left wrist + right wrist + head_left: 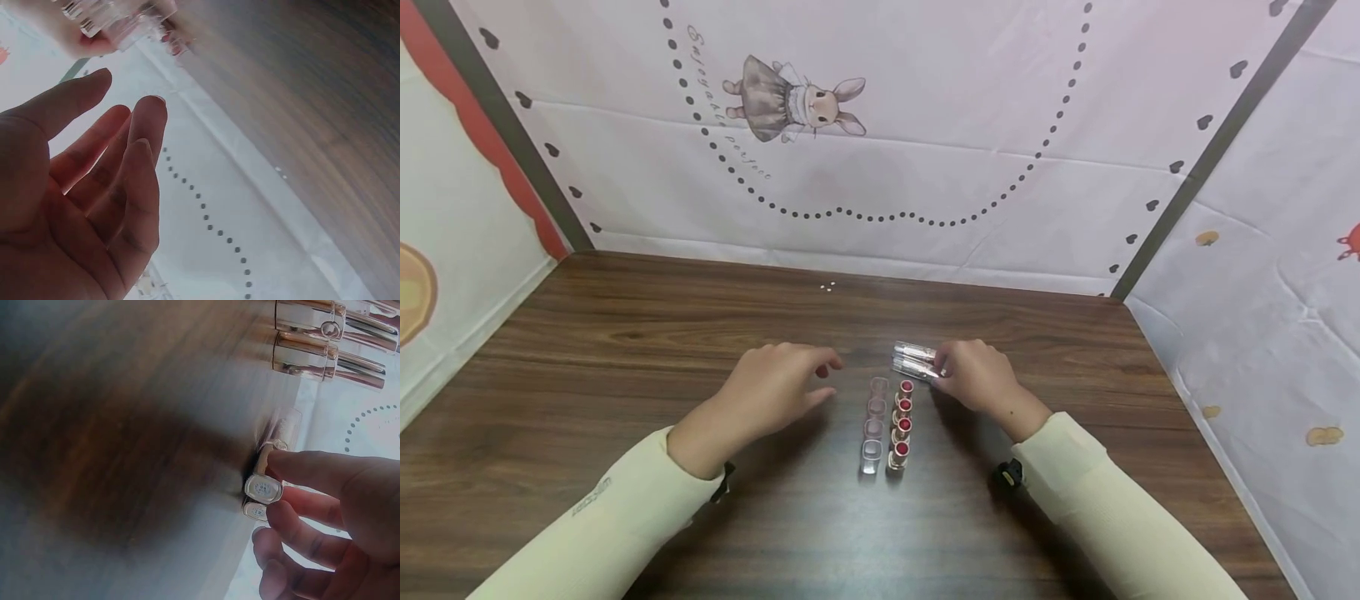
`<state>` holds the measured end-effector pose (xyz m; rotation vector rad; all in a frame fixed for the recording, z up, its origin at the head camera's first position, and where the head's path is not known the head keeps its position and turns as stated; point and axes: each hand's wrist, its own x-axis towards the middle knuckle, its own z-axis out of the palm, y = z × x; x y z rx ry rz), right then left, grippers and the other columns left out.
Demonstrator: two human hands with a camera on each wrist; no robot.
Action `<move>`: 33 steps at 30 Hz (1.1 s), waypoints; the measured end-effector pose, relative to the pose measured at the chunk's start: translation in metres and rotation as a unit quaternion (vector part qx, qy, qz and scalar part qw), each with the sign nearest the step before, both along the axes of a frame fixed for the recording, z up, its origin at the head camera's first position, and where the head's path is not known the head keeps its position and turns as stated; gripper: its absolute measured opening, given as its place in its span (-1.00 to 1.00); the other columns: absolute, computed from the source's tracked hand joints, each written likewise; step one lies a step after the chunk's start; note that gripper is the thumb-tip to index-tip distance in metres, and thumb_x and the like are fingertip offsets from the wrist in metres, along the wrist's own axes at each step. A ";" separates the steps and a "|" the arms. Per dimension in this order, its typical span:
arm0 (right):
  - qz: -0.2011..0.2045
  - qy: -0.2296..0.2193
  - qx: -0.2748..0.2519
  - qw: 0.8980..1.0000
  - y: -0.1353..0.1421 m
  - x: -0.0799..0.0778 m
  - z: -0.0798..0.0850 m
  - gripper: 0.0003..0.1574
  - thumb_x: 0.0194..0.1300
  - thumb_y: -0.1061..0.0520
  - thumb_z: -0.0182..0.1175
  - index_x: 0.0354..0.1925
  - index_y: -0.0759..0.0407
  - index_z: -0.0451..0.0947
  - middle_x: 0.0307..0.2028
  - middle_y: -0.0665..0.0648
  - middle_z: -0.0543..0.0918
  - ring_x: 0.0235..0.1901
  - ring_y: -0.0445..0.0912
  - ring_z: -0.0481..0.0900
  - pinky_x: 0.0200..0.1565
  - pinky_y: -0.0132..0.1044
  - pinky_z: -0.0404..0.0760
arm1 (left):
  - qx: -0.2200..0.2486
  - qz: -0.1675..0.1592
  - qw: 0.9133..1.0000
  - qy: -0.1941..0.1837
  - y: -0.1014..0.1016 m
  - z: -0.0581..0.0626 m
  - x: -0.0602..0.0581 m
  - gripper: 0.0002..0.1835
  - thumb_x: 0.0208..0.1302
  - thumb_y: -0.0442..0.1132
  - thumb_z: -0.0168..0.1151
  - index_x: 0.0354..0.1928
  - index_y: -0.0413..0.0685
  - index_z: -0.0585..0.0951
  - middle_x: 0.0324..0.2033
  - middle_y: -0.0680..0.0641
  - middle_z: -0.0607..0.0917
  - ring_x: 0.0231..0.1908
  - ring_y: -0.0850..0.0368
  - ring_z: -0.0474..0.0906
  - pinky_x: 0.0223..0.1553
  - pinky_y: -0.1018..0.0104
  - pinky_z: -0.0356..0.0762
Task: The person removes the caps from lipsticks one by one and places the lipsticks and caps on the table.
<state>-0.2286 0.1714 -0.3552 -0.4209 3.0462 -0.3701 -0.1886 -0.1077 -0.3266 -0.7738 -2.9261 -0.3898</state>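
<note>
Over the table's middle, my left hand (778, 383) holds nothing; its relaxed fingers and thumb are spread apart, seen also as the bare palm (94, 187) in the left wrist view. My right hand (981, 375) pinches the base end of a capped lipstick (264, 487), thumb on one side and fingers on the other. Right beside it lies a second capped lipstick (913, 351). Nearer to me, several uncapped lipsticks (902, 450) with red tips stand upright in a row. Left of them runs a matching row of clear caps (872, 452).
The brown wooden table (625, 350) carries everything. A few tiny white bits (827, 287) lie near its far edge. A pale printed cloth (925, 100) hangs along the back, with more cloth (1262, 292) on the right side.
</note>
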 end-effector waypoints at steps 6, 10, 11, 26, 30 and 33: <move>0.004 -0.019 0.021 1.000 -0.001 -0.001 -0.001 -0.75 0.19 -0.04 0.43 -0.22 0.06 0.71 -0.29 0.05 0.77 -0.38 -0.06 0.66 -0.37 -0.10 0.60 | 0.016 -0.014 1.000 0.013 0.003 0.003 0.008 -0.70 0.18 -0.06 0.46 -0.04 0.13 0.71 -0.24 0.10 0.79 -0.27 0.09 0.73 -0.42 0.16 0.57; 0.013 -0.018 0.021 1.000 -0.002 0.000 -0.005 -0.79 0.22 -0.03 0.42 -0.25 0.05 0.72 -0.35 0.03 0.74 -0.43 -0.11 0.61 -0.41 -0.13 0.57 | 0.021 -0.014 1.000 0.016 0.004 0.002 0.010 -0.70 0.17 -0.06 0.47 -0.05 0.14 0.71 -0.25 0.10 0.79 -0.31 0.11 0.72 -0.46 0.22 0.53; 0.017 -0.014 0.019 1.000 -0.002 0.000 -0.006 -0.80 0.23 -0.02 0.41 -0.26 0.06 0.72 -0.34 0.03 0.73 -0.42 -0.11 0.61 -0.40 -0.13 0.57 | 0.022 -0.012 1.000 0.018 0.004 0.002 0.011 -0.71 0.17 -0.06 0.47 -0.06 0.14 0.71 -0.25 0.10 0.79 -0.31 0.12 0.72 -0.46 0.22 0.52; 0.022 0.040 -0.044 0.998 0.003 0.015 0.005 -0.77 0.25 0.01 0.40 -0.23 0.13 0.73 -0.30 0.06 0.78 -0.26 -0.05 0.73 -0.20 -0.04 0.66 | 0.021 0.000 0.999 0.039 0.007 -0.003 0.013 -0.77 0.29 -0.03 0.35 -0.05 0.13 0.72 -0.27 0.13 0.78 -0.39 0.17 0.69 -0.57 0.31 0.40; 0.024 0.043 -0.063 0.997 0.005 0.023 0.011 -0.81 0.26 0.03 0.39 -0.21 0.10 0.72 -0.34 0.03 0.78 -0.33 -0.12 0.73 -0.26 -0.11 0.66 | 0.023 0.007 0.999 0.045 0.007 -0.002 0.016 -0.76 0.31 -0.02 0.34 -0.05 0.12 0.72 -0.26 0.12 0.78 -0.42 0.17 0.67 -0.60 0.34 0.35; 0.024 0.047 -0.074 0.996 0.005 0.032 0.015 -0.82 0.26 0.04 0.39 -0.20 0.08 0.72 -0.36 0.00 0.77 -0.39 -0.18 0.70 -0.31 -0.18 0.64 | 0.032 0.002 0.997 0.064 0.008 -0.002 0.019 -0.74 0.31 -0.01 0.34 -0.03 0.12 0.70 -0.26 0.11 0.79 -0.45 0.16 0.67 -0.63 0.36 0.33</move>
